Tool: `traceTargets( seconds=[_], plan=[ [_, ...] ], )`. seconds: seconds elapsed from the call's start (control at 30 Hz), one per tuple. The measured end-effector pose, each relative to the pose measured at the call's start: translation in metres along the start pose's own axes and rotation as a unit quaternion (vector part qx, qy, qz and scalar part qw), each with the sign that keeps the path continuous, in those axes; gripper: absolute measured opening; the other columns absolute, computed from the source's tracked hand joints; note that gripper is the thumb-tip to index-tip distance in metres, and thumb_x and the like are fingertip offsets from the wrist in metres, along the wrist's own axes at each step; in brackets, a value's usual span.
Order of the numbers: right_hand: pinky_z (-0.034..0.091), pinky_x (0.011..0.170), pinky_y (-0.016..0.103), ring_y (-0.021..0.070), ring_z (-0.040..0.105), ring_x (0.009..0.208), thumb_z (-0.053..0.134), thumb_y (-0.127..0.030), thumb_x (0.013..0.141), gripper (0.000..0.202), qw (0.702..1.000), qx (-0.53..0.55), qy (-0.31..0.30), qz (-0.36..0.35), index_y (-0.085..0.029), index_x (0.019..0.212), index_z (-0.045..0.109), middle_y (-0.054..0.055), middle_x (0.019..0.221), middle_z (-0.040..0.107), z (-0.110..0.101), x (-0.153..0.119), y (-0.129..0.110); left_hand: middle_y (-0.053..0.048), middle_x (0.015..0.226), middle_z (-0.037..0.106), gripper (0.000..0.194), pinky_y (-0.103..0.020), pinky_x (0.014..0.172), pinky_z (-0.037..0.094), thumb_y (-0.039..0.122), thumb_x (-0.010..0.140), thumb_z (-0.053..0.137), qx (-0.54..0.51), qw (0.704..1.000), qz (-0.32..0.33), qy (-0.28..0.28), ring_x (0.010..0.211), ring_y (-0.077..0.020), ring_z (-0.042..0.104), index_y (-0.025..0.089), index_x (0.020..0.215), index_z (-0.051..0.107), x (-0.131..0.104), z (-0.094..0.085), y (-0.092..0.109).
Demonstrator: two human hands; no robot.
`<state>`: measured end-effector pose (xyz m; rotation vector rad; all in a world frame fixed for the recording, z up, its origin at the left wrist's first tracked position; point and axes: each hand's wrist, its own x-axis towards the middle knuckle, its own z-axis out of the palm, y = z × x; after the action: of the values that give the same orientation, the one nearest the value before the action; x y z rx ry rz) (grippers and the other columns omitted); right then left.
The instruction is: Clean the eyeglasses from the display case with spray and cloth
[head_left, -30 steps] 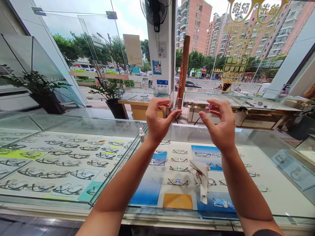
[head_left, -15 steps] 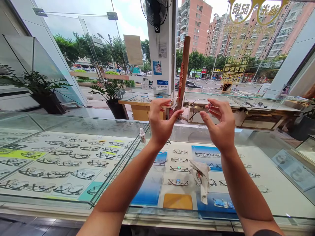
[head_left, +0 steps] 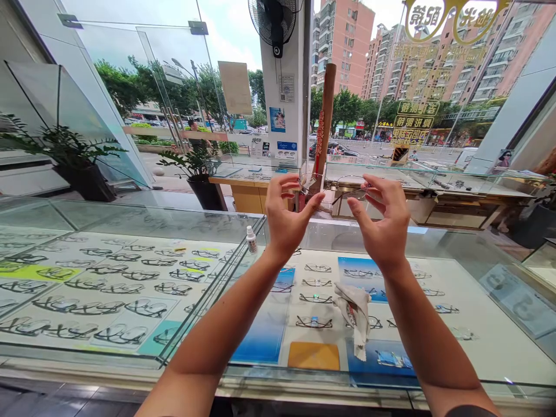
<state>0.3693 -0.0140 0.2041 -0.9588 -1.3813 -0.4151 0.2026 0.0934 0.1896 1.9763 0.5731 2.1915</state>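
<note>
A pair of thin-rimmed eyeglasses (head_left: 353,186) is held up in front of me, above the glass counter. My left hand (head_left: 287,221) grips its left side, fingers curled and thumb pointing inward. On the other side, my right hand (head_left: 386,221) pinches the right edge of the frame between fingers and thumb. One dark temple arm shows below the lenses; the clear lenses are hard to make out against the background. Beneath my hands, a crumpled grey-white cloth (head_left: 355,313) lies on the counter top. A small white bottle (head_left: 251,240) stands upright left of my left wrist.
The glass display counter (head_left: 243,376) spans the foreground, with rows of eyeglasses (head_left: 147,307) under its top. An orange-brown pad (head_left: 313,355) shows near the front. Beyond are a wooden post (head_left: 326,110), potted plants (head_left: 204,188), a second counter (head_left: 456,202) and street windows.
My right hand has shifted slightly left, and my left hand slightly right. The eyeglasses have tilted a little and stay held between them. Outside the door, a person has come into view.
</note>
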Motion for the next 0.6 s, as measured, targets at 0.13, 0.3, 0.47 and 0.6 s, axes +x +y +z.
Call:
traceTargets(
  seconds=[0.13,0.3,0.47,0.6],
  plan=[
    [0.063,0.105,0.053,0.0275,0.069,0.123,0.069,-0.041,0.101,0.040,0.999,0.032,-0.012,0.003,-0.033,0.140,0.065,0.009,0.137,0.066,0.000,0.001,0.004,-0.008,0.118,0.067,0.055,-0.038,0.087,0.057,0.053,0.084,0.088,0.018,0.998,0.045,0.039,0.105,-0.0224,0.069,0.025,0.122,0.059,0.001,-0.003,0.000],
    [0.059,0.112,0.053,0.0258,0.070,0.128,0.052,-0.042,0.110,0.035,0.992,0.115,-0.011,0.051,-0.029,0.137,0.069,0.010,0.136,0.072,0.000,0.003,0.011,-0.008,0.118,0.066,0.057,-0.043,0.092,0.056,0.054,0.082,0.089,0.053,0.989,0.118,0.075,0.115,-0.0272,0.066,0.026,0.122,0.059,0.001,-0.008,0.002],
    [0.060,0.107,0.050,0.0244,0.075,0.116,0.062,-0.043,0.106,0.026,0.976,0.192,0.024,0.097,-0.026,0.117,0.077,0.007,0.119,0.079,-0.002,0.005,0.009,-0.008,0.120,0.066,0.059,-0.043,0.093,0.056,0.050,0.082,0.090,0.047,0.986,0.145,0.068,0.116,-0.0269,0.065,0.027,0.125,0.059,0.001,-0.011,0.006],
    [0.061,0.104,0.044,0.0219,0.075,0.109,0.064,-0.041,0.105,0.022,0.972,0.207,0.027,0.107,-0.026,0.110,0.079,0.005,0.111,0.079,-0.004,0.006,0.002,-0.007,0.120,0.066,0.059,-0.038,0.088,0.056,0.050,0.080,0.092,-0.013,0.991,0.130,0.040,0.115,-0.0246,0.066,0.026,0.124,0.060,0.003,-0.007,0.000]
  ],
)
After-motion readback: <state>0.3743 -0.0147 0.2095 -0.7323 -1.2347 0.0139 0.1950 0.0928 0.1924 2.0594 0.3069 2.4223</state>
